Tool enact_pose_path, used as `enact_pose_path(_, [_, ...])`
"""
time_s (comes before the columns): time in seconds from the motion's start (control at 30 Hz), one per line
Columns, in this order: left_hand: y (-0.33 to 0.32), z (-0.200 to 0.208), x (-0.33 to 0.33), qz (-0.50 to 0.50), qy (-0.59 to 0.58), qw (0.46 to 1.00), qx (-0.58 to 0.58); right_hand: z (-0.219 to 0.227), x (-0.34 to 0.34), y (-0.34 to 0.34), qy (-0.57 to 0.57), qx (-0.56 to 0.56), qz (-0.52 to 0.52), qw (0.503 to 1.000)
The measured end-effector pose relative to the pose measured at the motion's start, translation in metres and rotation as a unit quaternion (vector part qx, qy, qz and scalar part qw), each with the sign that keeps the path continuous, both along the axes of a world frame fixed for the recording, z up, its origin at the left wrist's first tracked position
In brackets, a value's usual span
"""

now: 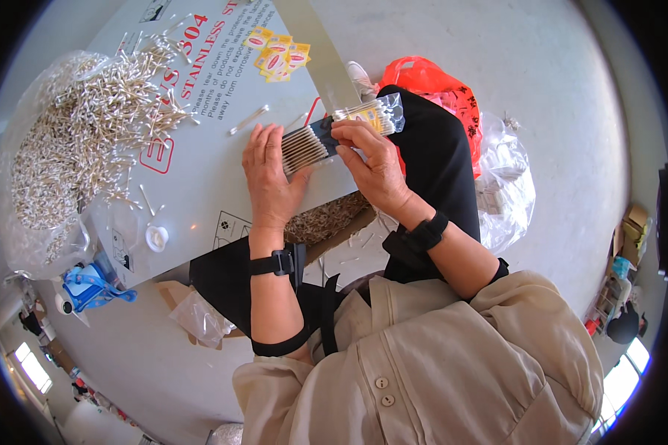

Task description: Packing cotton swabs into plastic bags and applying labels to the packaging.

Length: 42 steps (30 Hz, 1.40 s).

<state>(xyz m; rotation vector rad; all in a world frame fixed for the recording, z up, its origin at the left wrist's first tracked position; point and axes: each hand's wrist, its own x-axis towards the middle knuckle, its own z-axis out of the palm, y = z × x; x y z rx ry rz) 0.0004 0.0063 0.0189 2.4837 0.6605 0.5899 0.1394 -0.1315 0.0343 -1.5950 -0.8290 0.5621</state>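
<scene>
Between my hands, near the table's edge, a neat row of cotton swabs (303, 150) lies side by side on a dark flat holder (323, 132). My left hand (269, 174) is closed about the row's left end, its fingers along the far side and its thumb at the near side. With fingers curled, my right hand (371, 165) pinches the holder's right end. Just beyond those fingers, a clear packet of cotton swabs (378, 117) with a yellow label reaches past the table edge. My right fingers hide where packet and holder meet.
A large heap of loose cotton swabs (82, 137) spills from a clear bag at the left. Yellow labels (280, 55) lie at the table's far side. A small white round container (156, 237) stands near the front. Red (464, 111) and clear (506, 185) plastic bags sit at the right.
</scene>
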Motion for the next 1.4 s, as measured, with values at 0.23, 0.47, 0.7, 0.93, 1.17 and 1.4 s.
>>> enact_pose_path(0.23, [-0.003,0.004,0.008,-0.016,0.051,0.999,0.006,-0.006,0.002,-0.003,-0.091,0.006,0.025,0.996])
enact_pose_path(0.47, [-0.017,-0.014,0.013,0.070,-0.155,0.972,-0.164,-0.019,-0.008,0.036,0.046,0.086,-0.018,0.995])
enact_pose_path(0.7, [-0.026,-0.017,0.032,0.155,-0.244,0.922,-0.258,-0.030,-0.022,0.046,0.030,0.084,-0.014,0.996])
enact_pose_path(0.93, [-0.021,-0.008,0.008,0.082,-0.185,0.960,-0.193,-0.007,-0.002,0.023,-0.015,0.034,0.005,0.999])
enact_pose_path(1.17, [-0.036,-0.008,-0.002,0.016,0.187,0.979,0.084,-0.011,0.009,-0.003,-0.298,-0.065,0.053,0.951])
enact_pose_path(1.4, [-0.037,-0.008,0.000,0.017,0.202,0.975,0.095,-0.019,0.006,-0.001,-0.340,-0.061,0.061,0.936])
